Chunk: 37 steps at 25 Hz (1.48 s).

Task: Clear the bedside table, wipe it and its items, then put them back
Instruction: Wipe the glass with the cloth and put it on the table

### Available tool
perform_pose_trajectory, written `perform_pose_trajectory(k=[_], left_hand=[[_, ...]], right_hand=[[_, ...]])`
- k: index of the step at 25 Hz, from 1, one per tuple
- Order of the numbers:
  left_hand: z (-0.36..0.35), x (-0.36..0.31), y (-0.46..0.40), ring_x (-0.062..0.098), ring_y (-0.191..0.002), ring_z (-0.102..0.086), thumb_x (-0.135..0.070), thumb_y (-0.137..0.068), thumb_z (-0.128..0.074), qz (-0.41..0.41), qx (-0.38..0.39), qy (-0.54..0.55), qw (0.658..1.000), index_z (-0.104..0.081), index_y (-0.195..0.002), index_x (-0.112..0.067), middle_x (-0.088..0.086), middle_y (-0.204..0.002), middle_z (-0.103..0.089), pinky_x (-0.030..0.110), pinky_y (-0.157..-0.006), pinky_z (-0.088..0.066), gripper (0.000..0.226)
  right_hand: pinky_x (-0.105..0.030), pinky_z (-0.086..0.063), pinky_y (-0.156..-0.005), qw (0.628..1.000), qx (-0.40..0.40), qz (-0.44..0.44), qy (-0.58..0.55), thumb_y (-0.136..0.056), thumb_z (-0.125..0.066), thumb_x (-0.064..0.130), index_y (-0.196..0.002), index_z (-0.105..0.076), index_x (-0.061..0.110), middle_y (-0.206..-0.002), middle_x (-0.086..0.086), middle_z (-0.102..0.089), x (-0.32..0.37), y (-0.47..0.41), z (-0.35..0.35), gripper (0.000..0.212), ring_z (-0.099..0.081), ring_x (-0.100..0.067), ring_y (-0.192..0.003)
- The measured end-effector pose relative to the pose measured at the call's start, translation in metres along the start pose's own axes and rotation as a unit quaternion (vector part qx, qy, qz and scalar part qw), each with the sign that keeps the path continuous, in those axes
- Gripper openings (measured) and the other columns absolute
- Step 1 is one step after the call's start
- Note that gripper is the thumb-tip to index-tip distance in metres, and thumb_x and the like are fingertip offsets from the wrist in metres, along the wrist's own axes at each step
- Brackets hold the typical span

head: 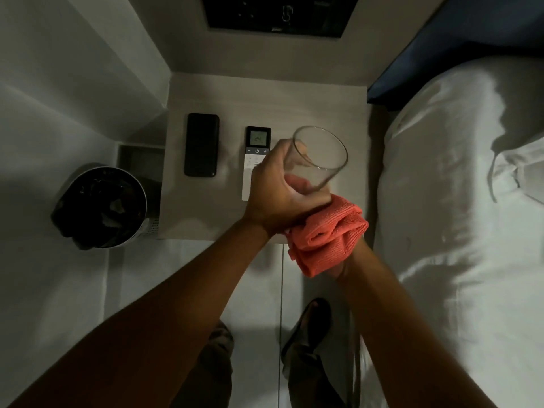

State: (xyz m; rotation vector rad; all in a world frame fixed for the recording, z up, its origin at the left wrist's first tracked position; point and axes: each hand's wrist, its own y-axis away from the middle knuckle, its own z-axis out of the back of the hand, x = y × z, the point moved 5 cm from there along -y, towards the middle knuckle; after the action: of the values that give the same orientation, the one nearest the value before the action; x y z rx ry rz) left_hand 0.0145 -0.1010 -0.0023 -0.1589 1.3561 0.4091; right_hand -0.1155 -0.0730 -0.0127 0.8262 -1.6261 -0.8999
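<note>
My left hand (276, 189) grips a clear drinking glass (322, 153), tilted, just above the pale bedside table (265, 95). My right hand (338, 267) is mostly hidden under a folded orange cloth (326, 237) that it holds against the bottom of the glass. On the tabletop lie a black phone (202, 144) at the left and a white air-conditioner remote (255, 148) with a lit display in the middle; my left hand covers the remote's lower part.
A round bin with a black liner (101, 207) stands on the floor left of the table. A bed with a white pillow (459, 184) runs along the right. A dark wall panel (279, 16) hangs behind the table. My shoes (309, 325) are below.
</note>
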Motion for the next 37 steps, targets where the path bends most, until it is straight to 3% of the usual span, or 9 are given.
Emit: perform_pose_trajectory(k=[2,4,9,13,18,23,28,32,37], left_hand=[[-0.007,0.008,-0.006,0.006,-0.074,-0.068,-0.022,-0.062,-0.081,0.069,-0.041,0.065,0.995,-0.058,-0.095,-0.023,-0.005,-0.086,-0.067,0.032,-0.072,-0.062,0.040],[-0.023,0.018,-0.001,0.019,-0.069,-0.067,-0.022,-0.065,-0.076,0.130,-0.025,0.142,0.981,-0.063,-0.080,-0.023,0.001,-0.074,-0.067,0.042,-0.070,-0.059,0.020],[-0.045,0.030,0.025,0.020,-0.065,-0.062,-0.033,-0.070,-0.067,0.296,0.188,0.336,0.874,-0.066,-0.083,-0.012,0.007,-0.074,-0.064,0.029,-0.063,-0.051,0.025],[-0.042,0.022,0.006,0.024,-0.085,-0.074,-0.040,-0.076,-0.077,0.251,0.140,0.242,0.927,-0.072,-0.104,-0.014,0.007,-0.092,-0.077,0.038,-0.077,-0.060,0.039],[-0.031,0.034,-0.005,0.027,-0.077,-0.072,-0.063,-0.088,-0.056,0.279,0.070,0.155,0.945,-0.075,-0.098,-0.010,0.012,-0.084,-0.075,0.034,-0.075,-0.058,0.056],[-0.051,0.042,0.006,0.019,-0.100,-0.072,-0.055,-0.067,-0.077,0.284,0.056,0.150,0.945,-0.059,-0.113,-0.015,0.006,-0.112,-0.071,0.039,-0.085,-0.059,0.063],[-0.075,0.043,0.009,0.013,-0.090,-0.065,-0.017,-0.072,-0.080,0.292,0.129,0.155,0.935,-0.059,-0.115,-0.017,-0.003,-0.104,-0.064,0.025,-0.068,-0.052,0.049],[-0.077,0.043,-0.008,0.011,-0.081,-0.068,0.006,-0.072,-0.075,0.226,0.174,0.145,0.947,-0.062,-0.105,-0.017,-0.005,-0.089,-0.069,0.027,-0.067,-0.056,0.043],[-0.071,0.052,-0.052,0.022,-0.110,-0.068,-0.009,-0.061,-0.084,0.134,0.102,0.039,0.985,-0.056,-0.120,-0.012,0.008,-0.119,-0.068,0.032,-0.085,-0.060,0.065]], right_hand=[[-0.046,-0.049,-0.101,0.996,-0.016,0.045,0.074,-0.106,-0.036,0.011,-0.097,-0.058,0.008,-0.084,-0.007,-0.056,0.004,-0.001,-0.004,0.024,-0.063,-0.033,-0.097],[-0.036,-0.057,-0.088,0.985,-0.041,0.143,0.087,-0.106,-0.043,0.018,-0.104,-0.066,0.014,-0.089,-0.007,-0.069,0.015,-0.002,-0.005,0.024,-0.070,-0.021,-0.094],[-0.038,-0.053,-0.104,0.923,0.045,0.359,0.133,-0.106,-0.042,0.021,-0.133,-0.061,0.020,-0.132,-0.010,-0.067,0.066,-0.003,-0.012,0.033,-0.065,-0.021,-0.121],[-0.028,-0.058,-0.085,0.966,-0.016,0.234,0.105,-0.106,-0.039,0.032,-0.118,-0.066,0.023,-0.105,-0.002,-0.075,0.051,-0.009,0.002,0.031,-0.073,-0.010,-0.096],[-0.026,-0.059,-0.089,0.978,-0.006,0.205,0.032,-0.106,-0.039,0.035,-0.133,-0.057,0.028,-0.114,0.003,-0.072,0.037,-0.008,0.011,0.033,-0.072,-0.010,-0.103],[-0.016,-0.057,-0.086,0.955,-0.007,0.274,0.112,-0.106,-0.044,0.024,-0.140,-0.054,0.029,-0.111,0.019,-0.066,0.049,-0.026,0.007,0.036,-0.069,0.005,-0.096],[-0.022,-0.061,-0.067,0.986,-0.053,0.153,0.026,-0.105,-0.036,0.048,-0.096,-0.075,0.016,-0.078,0.001,-0.078,0.044,-0.046,0.035,0.051,-0.074,-0.016,-0.080],[-0.031,-0.062,-0.071,0.991,-0.025,0.118,0.063,-0.104,-0.040,0.046,-0.110,-0.074,0.010,-0.098,-0.015,-0.078,0.038,-0.061,0.047,0.050,-0.076,-0.027,-0.092],[-0.023,-0.055,-0.060,0.978,-0.048,0.176,0.097,-0.104,-0.046,0.032,-0.090,-0.070,0.013,-0.076,-0.002,-0.070,0.043,-0.067,0.067,0.034,-0.069,-0.006,-0.061]])
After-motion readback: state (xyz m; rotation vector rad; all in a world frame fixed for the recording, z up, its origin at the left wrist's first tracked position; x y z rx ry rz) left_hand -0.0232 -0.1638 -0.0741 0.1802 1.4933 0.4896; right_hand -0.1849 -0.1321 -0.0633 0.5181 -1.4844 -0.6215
